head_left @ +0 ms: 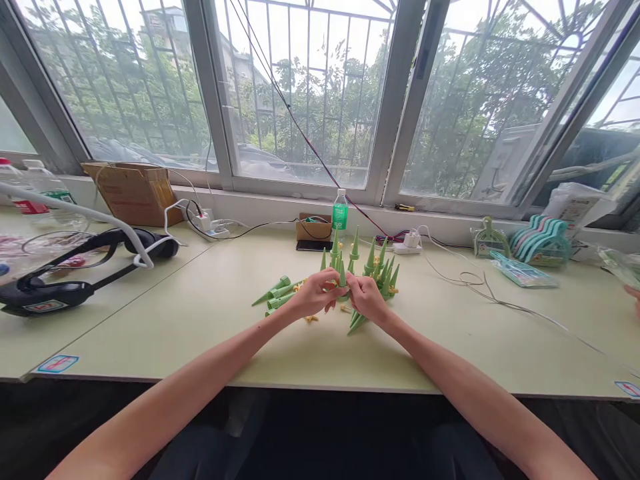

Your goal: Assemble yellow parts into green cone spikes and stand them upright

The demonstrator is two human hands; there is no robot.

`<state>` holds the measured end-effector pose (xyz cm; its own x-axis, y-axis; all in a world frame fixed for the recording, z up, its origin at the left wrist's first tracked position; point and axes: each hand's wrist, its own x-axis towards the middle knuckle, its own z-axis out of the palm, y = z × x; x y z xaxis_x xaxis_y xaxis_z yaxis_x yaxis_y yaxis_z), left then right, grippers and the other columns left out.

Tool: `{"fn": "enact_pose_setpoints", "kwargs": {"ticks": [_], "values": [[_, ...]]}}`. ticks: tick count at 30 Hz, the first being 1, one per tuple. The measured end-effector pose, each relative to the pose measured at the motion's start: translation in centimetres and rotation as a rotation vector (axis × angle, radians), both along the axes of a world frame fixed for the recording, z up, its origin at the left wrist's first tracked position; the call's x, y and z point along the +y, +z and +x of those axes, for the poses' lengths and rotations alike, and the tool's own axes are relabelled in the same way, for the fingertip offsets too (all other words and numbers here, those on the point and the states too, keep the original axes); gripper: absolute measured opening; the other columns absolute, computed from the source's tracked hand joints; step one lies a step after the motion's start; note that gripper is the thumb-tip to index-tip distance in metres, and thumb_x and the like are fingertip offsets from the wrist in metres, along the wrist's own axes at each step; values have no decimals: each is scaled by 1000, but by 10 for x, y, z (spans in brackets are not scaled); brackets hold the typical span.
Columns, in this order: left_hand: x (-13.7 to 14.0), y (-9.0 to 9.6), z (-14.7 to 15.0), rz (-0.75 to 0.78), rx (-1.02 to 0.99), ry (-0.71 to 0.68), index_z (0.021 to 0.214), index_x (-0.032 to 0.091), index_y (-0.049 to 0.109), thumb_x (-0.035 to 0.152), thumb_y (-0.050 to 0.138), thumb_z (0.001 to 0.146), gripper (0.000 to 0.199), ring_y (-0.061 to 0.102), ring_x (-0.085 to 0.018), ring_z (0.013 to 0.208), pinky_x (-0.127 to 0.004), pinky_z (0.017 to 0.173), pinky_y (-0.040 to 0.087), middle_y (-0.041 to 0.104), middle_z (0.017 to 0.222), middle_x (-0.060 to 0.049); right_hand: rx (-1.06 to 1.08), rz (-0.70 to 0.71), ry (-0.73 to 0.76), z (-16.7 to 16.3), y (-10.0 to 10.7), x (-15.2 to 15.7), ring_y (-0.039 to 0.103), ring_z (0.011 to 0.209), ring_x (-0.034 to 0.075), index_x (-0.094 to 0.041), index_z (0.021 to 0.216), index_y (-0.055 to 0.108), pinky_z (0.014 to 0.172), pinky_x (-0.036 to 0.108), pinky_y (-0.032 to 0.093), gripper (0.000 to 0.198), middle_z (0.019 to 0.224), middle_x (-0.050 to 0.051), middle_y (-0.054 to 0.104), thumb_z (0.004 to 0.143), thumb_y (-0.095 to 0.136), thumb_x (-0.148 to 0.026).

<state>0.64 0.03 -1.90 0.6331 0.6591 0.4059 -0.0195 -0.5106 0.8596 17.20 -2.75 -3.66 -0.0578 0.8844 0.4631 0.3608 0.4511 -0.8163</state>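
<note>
Between my two hands, a green cone-shaped plant watering spike [343, 274] points upward. My left hand [319, 292] is closed around its lower part from the left. My right hand [367, 297] pinches at its base from the other side; the exact contact is partly hidden by the fingers. Several similar green spikes [383, 272] with yellow valve pieces stand behind and to the right of my hands. Other spikes [277, 291] lie on their sides to the left. Small loose yellow pieces [311, 319] rest on the table below my left hand.
On the pale table [225, 333] a black headset [75, 280] and a cardboard box [133, 193] are at left. A green-labelled bottle [340, 213] stands behind the spikes. White cables [480, 283] and teal hangers [545, 243] are at right, where another person's hand [634, 297] shows.
</note>
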Motion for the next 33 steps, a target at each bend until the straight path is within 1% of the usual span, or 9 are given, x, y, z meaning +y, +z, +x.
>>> {"fn": "enact_pose_setpoints", "kwargs": {"ticks": [2, 5, 7, 12, 16, 20, 24, 27, 33], "values": [[-1, 2, 0, -38, 1, -7, 81, 12, 58, 50, 66, 83, 38, 57, -8, 50, -20, 38, 44, 52, 78, -1, -1, 12, 13, 1, -1, 1, 28, 37, 7, -21, 47, 31, 39, 24, 23, 64, 36, -4, 32, 92, 35, -67], [-4, 6, -1, -94, 26, -34, 82, 12, 57, 51, 65, 84, 39, 55, -10, 44, -20, 40, 43, 54, 58, 2, -3, 36, 23, 1, -1, 1, 27, 37, 7, -21, 48, 31, 39, 24, 23, 63, 37, -4, 32, 92, 36, -65], [-5, 9, -2, -134, 38, -52, 84, 12, 57, 51, 64, 84, 40, 54, -10, 42, -21, 40, 42, 56, 51, 1, -6, 55, 22, 1, -1, 1, 28, 37, 7, -21, 48, 31, 40, 25, 23, 63, 37, -4, 33, 93, 36, -65], [-5, 11, -4, -269, 36, -98, 84, 11, 59, 53, 65, 83, 42, 54, -10, 41, -21, 43, 40, 60, 50, -1, -43, 73, 22, 1, 1, -2, 29, 38, 7, -20, 48, 33, 41, 25, 24, 63, 39, -3, 34, 94, 35, -64], [-4, 10, -5, -365, -11, -149, 77, 12, 57, 53, 67, 81, 42, 56, -11, 45, -21, 43, 39, 54, 50, 2, -75, 104, 24, 1, 2, -3, 30, 40, 8, -20, 48, 34, 42, 25, 25, 63, 40, -3, 34, 95, 35, -63], [-4, 11, -5, -425, -33, -189, 76, 11, 58, 51, 69, 80, 41, 55, -10, 46, -20, 42, 37, 46, 53, 4, -115, 146, 30, 1, 4, -4, 30, 41, 8, -20, 48, 34, 43, 25, 24, 63, 41, -3, 34, 95, 33, -62], [-4, 12, -5, -459, -46, -232, 78, 10, 61, 48, 69, 81, 39, 52, -8, 46, -21, 42, 36, 40, 57, 6, -139, 167, 33, 2, 4, -3, 29, 42, 8, -20, 49, 32, 43, 25, 24, 63, 41, -3, 33, 96, 32, -61], [-5, 13, -5, -470, -57, -228, 80, 10, 63, 47, 69, 82, 38, 48, -7, 46, -22, 42, 36, 39, 59, 6, -148, 179, 29, 2, 5, -3, 29, 43, 8, -20, 50, 32, 45, 25, 25, 61, 43, -3, 33, 97, 31, -60], [-5, 12, -3, -448, -71, -165, 84, 11, 63, 49, 69, 81, 39, 46, -7, 47, -22, 45, 38, 50, 62, 2, -188, 221, 9, 1, 6, -5, 26, 49, 8, -20, 56, 29, 47, 24, 23, 56, 50, -4, 27, 95, 37, -58]]}}
